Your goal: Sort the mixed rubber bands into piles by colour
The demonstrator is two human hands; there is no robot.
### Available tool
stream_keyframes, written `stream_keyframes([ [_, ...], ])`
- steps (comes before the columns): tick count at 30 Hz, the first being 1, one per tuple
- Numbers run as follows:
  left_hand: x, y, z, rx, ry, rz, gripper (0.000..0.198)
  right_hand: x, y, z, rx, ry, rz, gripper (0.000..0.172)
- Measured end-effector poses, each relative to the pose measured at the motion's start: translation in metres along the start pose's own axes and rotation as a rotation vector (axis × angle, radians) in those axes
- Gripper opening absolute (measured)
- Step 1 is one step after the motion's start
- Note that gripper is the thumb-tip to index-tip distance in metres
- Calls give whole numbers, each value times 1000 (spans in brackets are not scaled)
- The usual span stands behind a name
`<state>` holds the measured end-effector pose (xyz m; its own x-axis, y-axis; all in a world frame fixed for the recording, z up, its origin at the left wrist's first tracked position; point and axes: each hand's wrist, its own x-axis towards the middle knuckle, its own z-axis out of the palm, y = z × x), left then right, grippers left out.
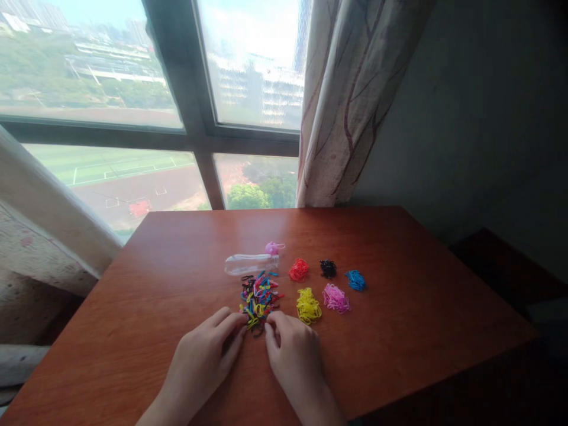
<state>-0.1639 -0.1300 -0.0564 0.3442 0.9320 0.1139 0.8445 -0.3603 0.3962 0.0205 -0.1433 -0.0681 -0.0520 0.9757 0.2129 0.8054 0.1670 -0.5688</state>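
A mixed pile of small coloured rubber bands (258,299) lies on the wooden table, with black, yellow, blue, red and pink ones tangled together. At its near left edge, my left hand (202,349) has thumb and fingers pinched together beside yellow bands. My right hand (295,349) is closed in a similar pinch at the pile's near right edge. Whatever sits between the fingertips of either hand is too small or hidden to make out. To the right are single-colour heaps: red bands (299,270), black bands (328,268), blue bands (355,280), yellow bands (308,306) and pink bands (336,298).
Just behind the mixed pile, a clear plastic bottle (248,264) lies on its side, a pink cap with a loop (273,248) by its mouth. The brown table (399,343) reaches back to a window (202,139) and a patterned curtain (341,106).
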Motion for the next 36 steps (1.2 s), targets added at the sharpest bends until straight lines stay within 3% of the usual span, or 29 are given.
stream_keyframes([
  [14, -1, 1, 0, 18, 26, -10, 21, -4, 8, -10, 246, 93, 18, 15],
  [21, 1, 4, -2, 19, 3, -22, 23, 33, 35, -43, -47, 243, 58, 16],
  [27, 1, 3, -2, 26, -5, -23, 24, 69, 42, -49, -269, 161, 103, 11],
  [36, 0, 4, -2, 31, -48, -32, 25, 75, 40, -40, -422, 57, 123, 9],
])
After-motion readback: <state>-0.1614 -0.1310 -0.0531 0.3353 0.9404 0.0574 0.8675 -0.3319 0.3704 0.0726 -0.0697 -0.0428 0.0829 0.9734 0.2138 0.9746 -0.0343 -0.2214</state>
